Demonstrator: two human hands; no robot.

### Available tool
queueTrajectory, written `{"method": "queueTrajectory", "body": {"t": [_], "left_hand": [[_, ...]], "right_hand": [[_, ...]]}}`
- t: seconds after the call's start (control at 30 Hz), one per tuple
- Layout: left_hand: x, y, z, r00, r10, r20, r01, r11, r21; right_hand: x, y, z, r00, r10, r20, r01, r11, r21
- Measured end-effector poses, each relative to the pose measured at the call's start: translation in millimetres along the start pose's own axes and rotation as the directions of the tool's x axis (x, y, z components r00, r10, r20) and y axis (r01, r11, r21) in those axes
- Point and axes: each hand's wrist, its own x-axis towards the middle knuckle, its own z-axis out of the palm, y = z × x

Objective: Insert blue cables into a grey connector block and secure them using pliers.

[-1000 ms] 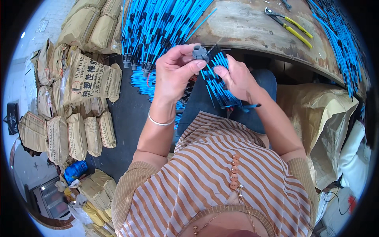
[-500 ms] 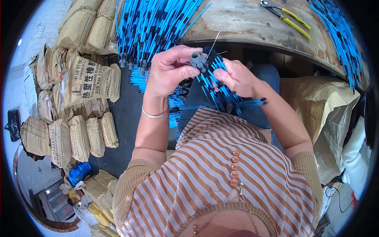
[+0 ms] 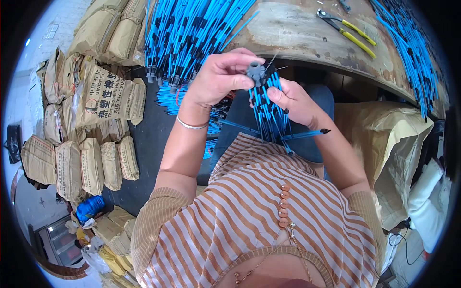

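My left hand (image 3: 218,77) has drawn the grey hub (image 3: 255,72) nearer; right fingers (image 3: 278,93) pinch blue rods (image 3: 269,113), seating another.

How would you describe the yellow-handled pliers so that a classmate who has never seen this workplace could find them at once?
Start at the worn wooden table at the top of the head view, above the person's hands. On its bare stretch between two heaps of blue rods lie the pliers, apart from both heaps. They alone have yellow handles and metal jaws.

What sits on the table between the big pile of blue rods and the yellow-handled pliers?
Nothing: the head view shows only bare, worn table between the blue rods and pliers.
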Motion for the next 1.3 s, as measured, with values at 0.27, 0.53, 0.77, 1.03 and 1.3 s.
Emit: {"method": "queueTrajectory", "body": {"t": [0.27, 0.53, 0.77, 1.03, 1.3], "left_hand": [[-8, 28, 35, 0.842, -0.3, -0.449, 0.336, 0.942, 0.0], [-19, -9, 81, 0.758, 0.295, -0.582, 0.116, 0.817, 0.565], [-20, -11, 76, 0.765, 0.319, -0.56, 0.038, 0.845, 0.533], [-36, -8, 59, 0.809, 0.319, -0.494, -0.052, 0.876, 0.48], [-47, -5, 39, 0.842, 0.331, -0.426, -0.077, 0.856, 0.512]], "right_hand": [[-8, -7, 5, 0.901, 0.041, -0.431, -0.101, 0.988, -0.116], [1, -7, 47, 0.831, -0.232, -0.506, 0.109, 0.959, -0.261], [-4, -3, 43, 0.828, -0.286, -0.482, 0.121, 0.931, -0.345], [-3, -6, 24, 0.808, -0.545, -0.225, 0.287, 0.697, -0.657], [11, -14, 21, 0.941, -0.33, -0.081, 0.205, 0.743, -0.637]]}}
